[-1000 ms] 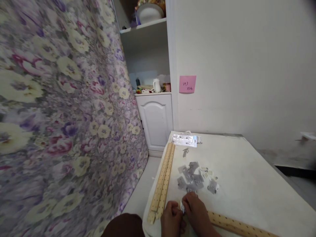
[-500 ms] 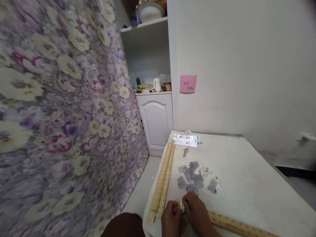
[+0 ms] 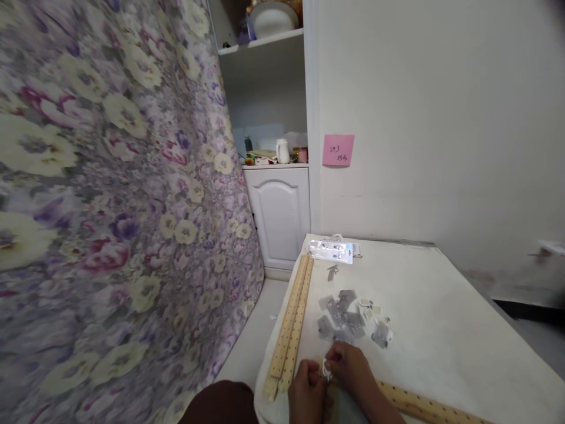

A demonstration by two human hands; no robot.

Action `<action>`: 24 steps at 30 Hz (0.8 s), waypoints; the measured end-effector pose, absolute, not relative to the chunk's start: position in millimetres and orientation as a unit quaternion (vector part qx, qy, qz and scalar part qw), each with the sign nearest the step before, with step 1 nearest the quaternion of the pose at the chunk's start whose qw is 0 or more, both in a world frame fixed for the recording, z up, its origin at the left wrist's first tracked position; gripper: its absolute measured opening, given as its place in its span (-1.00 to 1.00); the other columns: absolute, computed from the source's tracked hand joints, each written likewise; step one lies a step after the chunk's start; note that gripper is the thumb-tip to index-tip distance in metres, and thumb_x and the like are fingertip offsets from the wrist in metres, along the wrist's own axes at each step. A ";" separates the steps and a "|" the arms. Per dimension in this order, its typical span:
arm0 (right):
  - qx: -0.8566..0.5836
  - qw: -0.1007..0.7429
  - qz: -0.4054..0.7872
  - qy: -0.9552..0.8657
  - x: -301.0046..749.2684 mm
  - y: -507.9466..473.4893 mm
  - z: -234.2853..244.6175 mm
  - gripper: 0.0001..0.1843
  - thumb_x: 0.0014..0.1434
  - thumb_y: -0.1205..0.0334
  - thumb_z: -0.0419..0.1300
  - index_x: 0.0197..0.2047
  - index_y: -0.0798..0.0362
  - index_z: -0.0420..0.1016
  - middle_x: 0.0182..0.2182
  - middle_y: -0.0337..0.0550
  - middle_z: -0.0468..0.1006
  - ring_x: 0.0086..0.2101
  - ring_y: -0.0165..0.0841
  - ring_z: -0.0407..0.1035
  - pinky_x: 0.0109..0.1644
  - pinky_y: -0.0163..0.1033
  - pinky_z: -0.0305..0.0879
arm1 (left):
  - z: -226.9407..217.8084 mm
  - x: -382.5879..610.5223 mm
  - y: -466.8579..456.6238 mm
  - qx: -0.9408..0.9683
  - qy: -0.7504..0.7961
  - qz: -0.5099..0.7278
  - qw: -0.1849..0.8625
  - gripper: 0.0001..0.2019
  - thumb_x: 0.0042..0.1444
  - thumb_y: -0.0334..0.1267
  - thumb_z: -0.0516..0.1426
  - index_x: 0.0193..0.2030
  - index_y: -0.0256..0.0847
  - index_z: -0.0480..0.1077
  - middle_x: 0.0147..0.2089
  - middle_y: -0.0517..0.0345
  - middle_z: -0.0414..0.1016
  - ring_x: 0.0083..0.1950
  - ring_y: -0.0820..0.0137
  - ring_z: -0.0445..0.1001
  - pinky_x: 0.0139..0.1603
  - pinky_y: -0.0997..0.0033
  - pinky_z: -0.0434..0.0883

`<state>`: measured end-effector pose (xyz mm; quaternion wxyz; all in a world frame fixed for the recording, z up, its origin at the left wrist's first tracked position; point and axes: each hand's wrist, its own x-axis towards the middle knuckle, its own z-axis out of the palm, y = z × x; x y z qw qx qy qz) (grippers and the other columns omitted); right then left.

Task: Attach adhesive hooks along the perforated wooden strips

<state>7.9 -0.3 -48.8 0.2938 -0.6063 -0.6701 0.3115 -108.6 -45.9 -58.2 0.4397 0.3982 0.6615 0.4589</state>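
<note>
At the table's near edge my left hand (image 3: 306,390) and my right hand (image 3: 351,366) are close together, both with closed fingers. Between their fingertips is a small white tag (image 3: 325,368) with a bit of shiny metal at its lower end; the fingers partly cover it. My right hand pinches its edge, and the left fingers close on its other side. Just beyond the hands lies a loose pile of small grey translucent packets (image 3: 339,312). Right of the pile are several small white tags (image 3: 368,308) with metal bits and another grey packet (image 3: 380,334).
Two perforated wooden strips (image 3: 291,330) lie along the table's left edge. Another perforated strip (image 3: 424,401) passes under my right forearm. A clear blister pack (image 3: 330,251) and a small grey tag (image 3: 332,272) lie farther back. A floral curtain (image 3: 132,206) hangs on the left.
My right hand has shifted slightly to the right, its fingertips still at the white tag. My left hand stays nearly in place. The view has moved a little.
</note>
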 end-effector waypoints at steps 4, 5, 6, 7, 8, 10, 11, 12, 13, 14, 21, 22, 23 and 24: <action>-0.606 0.283 0.312 -0.675 7.3 4.0 -51.2 -0.86 -0.13 0.35 0.11 -0.51 0.02 0.51 -0.52 -0.24 0.56 -0.44 -0.38 0.41 -0.34 -0.36 0.18 | -58.4 -110.3 -45.9 0.416 0.654 0.448 0.446 -0.94 -0.05 -0.34 0.05 -0.40 -0.13 0.23 -0.63 0.41 0.25 -0.70 0.49 0.33 -0.78 0.60 0.12; -0.606 0.280 0.312 -0.676 7.2 4.6 -51.8 -0.85 -0.13 0.35 0.11 -0.51 0.02 0.51 -0.51 -0.23 0.57 -0.44 -0.39 0.41 -0.34 -0.36 0.18 | -58.5 -110.8 -45.8 0.419 0.653 0.445 0.447 -0.95 -0.05 -0.34 0.05 -0.40 -0.13 0.23 -0.63 0.40 0.25 -0.70 0.49 0.32 -0.78 0.59 0.12; -0.607 0.278 0.312 -0.676 7.1 4.8 -52.2 -0.86 -0.14 0.35 0.12 -0.51 0.02 0.51 -0.51 -0.23 0.57 -0.43 -0.39 0.41 -0.34 -0.37 0.18 | -58.7 -111.2 -45.7 0.421 0.653 0.443 0.447 -0.96 -0.04 -0.33 0.04 -0.41 -0.13 0.22 -0.63 0.41 0.23 -0.71 0.50 0.31 -0.77 0.59 0.12; -0.608 0.276 0.313 -0.676 7.0 4.7 -52.0 -0.86 -0.15 0.36 0.12 -0.52 0.03 0.51 -0.51 -0.22 0.57 -0.43 -0.39 0.41 -0.35 -0.37 0.17 | -58.9 -111.6 -45.5 0.422 0.655 0.441 0.445 -0.97 -0.03 -0.33 0.03 -0.41 -0.13 0.22 -0.62 0.42 0.22 -0.72 0.52 0.29 -0.77 0.59 0.12; -0.608 0.276 0.314 -0.675 6.9 4.2 -51.2 -0.86 -0.15 0.36 0.13 -0.52 0.03 0.51 -0.52 -0.22 0.57 -0.44 -0.39 0.41 -0.35 -0.37 0.17 | -59.3 -111.9 -45.2 0.424 0.658 0.439 0.441 -0.98 -0.03 -0.33 0.02 -0.42 -0.13 0.21 -0.62 0.42 0.20 -0.73 0.53 0.28 -0.77 0.59 0.12; -0.607 0.278 0.313 -0.676 6.7 1.9 -48.5 -0.87 -0.14 0.36 0.13 -0.52 0.03 0.52 -0.51 -0.22 0.58 -0.43 -0.38 0.41 -0.35 -0.38 0.18 | -60.0 -112.2 -44.8 0.435 0.663 0.434 0.428 -0.98 -0.03 -0.34 0.01 -0.42 -0.14 0.20 -0.61 0.43 0.19 -0.72 0.54 0.27 -0.76 0.59 0.13; -0.606 0.280 0.312 -0.676 6.7 0.3 -47.0 -0.86 -0.13 0.35 0.13 -0.52 0.03 0.52 -0.50 -0.21 0.58 -0.41 -0.38 0.42 -0.34 -0.38 0.19 | -60.3 -112.1 -44.6 0.442 0.664 0.433 0.420 -0.97 -0.03 -0.35 0.00 -0.41 -0.14 0.20 -0.60 0.42 0.19 -0.72 0.54 0.28 -0.76 0.59 0.14; -0.604 0.283 0.311 -0.677 6.7 -1.5 -45.9 -0.85 -0.11 0.34 0.12 -0.50 0.03 0.53 -0.49 -0.21 0.59 -0.40 -0.38 0.43 -0.31 -0.38 0.21 | -60.5 -111.9 -44.5 0.445 0.664 0.434 0.415 -0.97 -0.03 -0.35 0.00 -0.41 -0.14 0.20 -0.60 0.42 0.19 -0.71 0.53 0.29 -0.75 0.59 0.15; -0.600 0.291 0.312 -0.677 6.7 -3.4 -45.3 -0.84 -0.09 0.34 0.12 -0.47 0.03 0.54 -0.46 -0.20 0.60 -0.37 -0.37 0.44 -0.29 -0.38 0.23 | -60.6 -111.7 -44.5 0.444 0.663 0.436 0.416 -0.96 -0.02 -0.35 -0.01 -0.40 -0.13 0.19 -0.60 0.42 0.19 -0.72 0.53 0.29 -0.76 0.58 0.15; -0.595 0.303 0.312 -0.676 6.9 -5.1 -45.4 -0.82 -0.07 0.33 0.11 -0.42 0.02 0.55 -0.42 -0.19 0.61 -0.35 -0.36 0.45 -0.25 -0.37 0.24 | -60.5 -111.3 -44.7 0.442 0.659 0.439 0.422 -0.96 -0.01 -0.35 -0.02 -0.39 -0.13 0.18 -0.60 0.43 0.18 -0.72 0.52 0.28 -0.76 0.57 0.15; -0.531 0.394 0.267 -0.701 14.3 -15.5 -54.3 -0.68 0.18 0.25 -0.05 -0.22 0.05 0.53 -0.29 -0.07 0.60 -0.24 -0.29 0.46 -0.10 -0.26 0.31 | -58.9 -109.7 -49.4 0.436 0.645 0.459 0.428 -0.95 0.01 -0.32 -0.02 -0.34 -0.13 0.19 -0.58 0.41 0.24 -0.73 0.53 0.28 -0.76 0.57 0.14; -0.525 0.403 0.258 -0.704 16.4 -18.2 -54.1 -0.66 0.20 0.26 -0.08 -0.20 0.05 0.52 -0.28 -0.06 0.59 -0.23 -0.30 0.46 -0.09 -0.25 0.32 | -58.9 -110.0 -49.9 0.435 0.645 0.460 0.427 -0.94 0.01 -0.33 -0.02 -0.33 -0.13 0.19 -0.58 0.41 0.23 -0.73 0.54 0.28 -0.76 0.58 0.14; -0.520 0.408 0.248 -0.708 18.3 -21.4 -53.3 -0.65 0.20 0.27 -0.10 -0.18 0.06 0.50 -0.25 -0.05 0.59 -0.21 -0.31 0.46 -0.07 -0.26 0.33 | -58.9 -110.3 -50.2 0.435 0.645 0.460 0.427 -0.93 0.00 -0.33 -0.02 -0.33 -0.13 0.18 -0.59 0.42 0.22 -0.73 0.54 0.27 -0.76 0.58 0.14; -0.514 0.407 0.237 -0.717 20.1 -24.9 -52.2 -0.64 0.20 0.29 -0.12 -0.15 0.06 0.49 -0.22 -0.04 0.57 -0.18 -0.32 0.45 -0.05 -0.26 0.33 | -59.1 -110.6 -50.4 0.436 0.646 0.458 0.428 -0.92 0.00 -0.34 -0.02 -0.32 -0.13 0.18 -0.60 0.43 0.20 -0.73 0.53 0.27 -0.76 0.58 0.14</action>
